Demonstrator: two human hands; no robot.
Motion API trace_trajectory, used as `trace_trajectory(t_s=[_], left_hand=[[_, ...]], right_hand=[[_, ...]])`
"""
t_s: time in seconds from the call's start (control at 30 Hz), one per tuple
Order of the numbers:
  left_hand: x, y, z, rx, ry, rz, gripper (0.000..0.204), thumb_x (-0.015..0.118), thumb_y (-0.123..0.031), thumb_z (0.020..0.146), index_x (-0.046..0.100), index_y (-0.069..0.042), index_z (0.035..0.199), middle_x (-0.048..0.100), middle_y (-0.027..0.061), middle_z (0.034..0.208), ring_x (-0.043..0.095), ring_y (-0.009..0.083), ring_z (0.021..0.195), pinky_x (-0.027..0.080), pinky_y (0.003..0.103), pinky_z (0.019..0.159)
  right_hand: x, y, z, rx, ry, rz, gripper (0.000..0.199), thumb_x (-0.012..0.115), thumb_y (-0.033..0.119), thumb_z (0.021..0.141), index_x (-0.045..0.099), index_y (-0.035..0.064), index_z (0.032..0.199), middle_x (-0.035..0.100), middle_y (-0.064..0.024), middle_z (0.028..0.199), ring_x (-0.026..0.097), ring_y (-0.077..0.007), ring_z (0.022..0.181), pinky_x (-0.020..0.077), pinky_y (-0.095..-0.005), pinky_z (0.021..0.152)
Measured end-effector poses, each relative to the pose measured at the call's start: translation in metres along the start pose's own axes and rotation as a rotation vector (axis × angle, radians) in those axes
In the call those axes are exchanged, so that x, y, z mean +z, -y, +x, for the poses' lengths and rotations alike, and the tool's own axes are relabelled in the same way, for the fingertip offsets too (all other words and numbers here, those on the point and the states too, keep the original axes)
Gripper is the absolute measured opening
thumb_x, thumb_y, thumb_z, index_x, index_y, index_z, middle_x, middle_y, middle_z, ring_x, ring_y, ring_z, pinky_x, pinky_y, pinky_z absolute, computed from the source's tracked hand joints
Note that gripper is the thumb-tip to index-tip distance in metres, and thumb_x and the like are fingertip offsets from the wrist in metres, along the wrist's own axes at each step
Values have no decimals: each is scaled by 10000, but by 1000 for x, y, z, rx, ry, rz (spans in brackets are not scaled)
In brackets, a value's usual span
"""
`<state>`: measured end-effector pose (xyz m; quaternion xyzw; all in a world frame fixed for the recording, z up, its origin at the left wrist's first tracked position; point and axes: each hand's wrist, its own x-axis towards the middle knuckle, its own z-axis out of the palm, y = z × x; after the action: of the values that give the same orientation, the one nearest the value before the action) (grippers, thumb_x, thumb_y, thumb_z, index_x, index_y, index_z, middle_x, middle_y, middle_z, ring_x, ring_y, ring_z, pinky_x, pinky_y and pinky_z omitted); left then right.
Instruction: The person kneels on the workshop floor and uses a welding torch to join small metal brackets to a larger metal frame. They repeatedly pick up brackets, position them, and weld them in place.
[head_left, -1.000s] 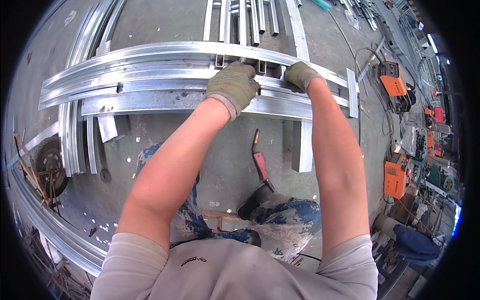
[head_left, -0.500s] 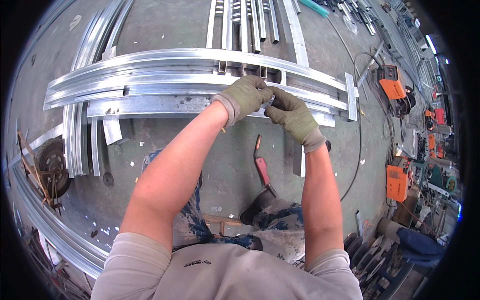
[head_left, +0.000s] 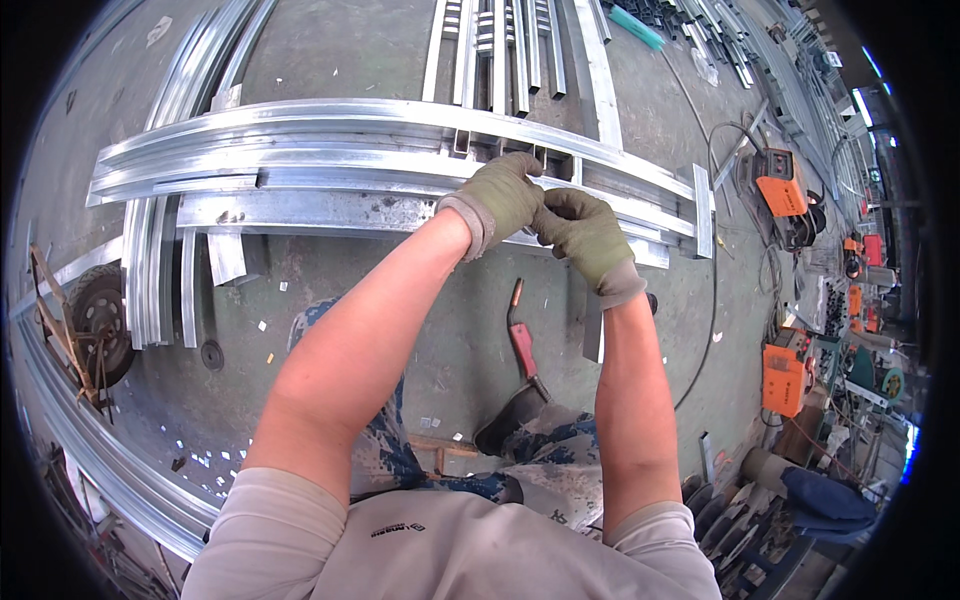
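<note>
A: Both hands are seen gloved in olive green and pressed together. The left hand (head_left: 497,200) is curled over, and its fingers are met by the right hand (head_left: 585,233), which is pinched against them. Whether anything small is held between the fingertips cannot be told; the spot is covered by the gloves.

B: And directly beneath that grip?

A: The stack of curved metal channels (head_left: 330,165) is found there, laid crosswise on the concrete floor (head_left: 330,50). The left glove is seen over its upper edge; actual contact cannot be made out.

B: Nearer the body than the hands?

A: A red-handled welding torch (head_left: 522,345) is laid on the floor, just below the right wrist, between the two forearms. A short upright metal piece (head_left: 592,335) is seen just beside the right forearm.

B: Beyond the grip?

A: Straight metal bars (head_left: 500,45) are laid side by side, running away from the hands. Well off to the right of the grip, orange welding machines (head_left: 778,190) are parked among cables.
</note>
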<state>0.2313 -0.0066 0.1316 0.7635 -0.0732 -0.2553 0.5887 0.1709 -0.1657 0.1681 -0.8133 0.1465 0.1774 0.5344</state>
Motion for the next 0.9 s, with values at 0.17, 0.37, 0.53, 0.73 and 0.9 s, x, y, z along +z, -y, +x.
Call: trace_trajectory(t_s=[0.17,0.37,0.53,0.73,0.9], left_hand=[[-5,-4,-1,88,74,112,483,661,-94,917,610,24,1383,733,182,1126,707,218,991,574,334,867],[-1,14,12,199,-58,55,543,701,-92,928,552,35,1434,688,205,1285,705,226,1036,590,351,844],[-3,4,11,120,-152,-65,548,695,-102,941,542,40,1448,693,176,1236,688,199,974,582,330,793],[-11,-7,8,143,-309,-185,511,720,-163,944,592,33,1398,692,148,1189,674,177,958,579,308,780],[-16,-14,3,132,-302,-180,529,745,-190,938,596,39,1390,694,144,1190,675,167,958,576,290,773]], right_hand=[[-4,0,7,-67,-22,-191,387,824,272,893,726,9,1160,706,-36,898,582,-82,740,475,-271,627],[-3,2,17,23,120,-35,340,819,221,900,727,25,1163,705,-45,882,611,-85,717,488,-263,594],[-18,4,35,37,17,85,416,818,199,906,689,-8,1243,710,-46,891,612,-98,698,495,-262,587],[-35,-44,100,0,-518,-287,492,796,278,863,713,-37,1232,772,-183,1079,738,-286,950,575,-383,863],[-17,-37,109,19,-569,-520,520,786,345,837,730,6,1228,748,-228,1180,710,-380,1128,537,-443,1007]])
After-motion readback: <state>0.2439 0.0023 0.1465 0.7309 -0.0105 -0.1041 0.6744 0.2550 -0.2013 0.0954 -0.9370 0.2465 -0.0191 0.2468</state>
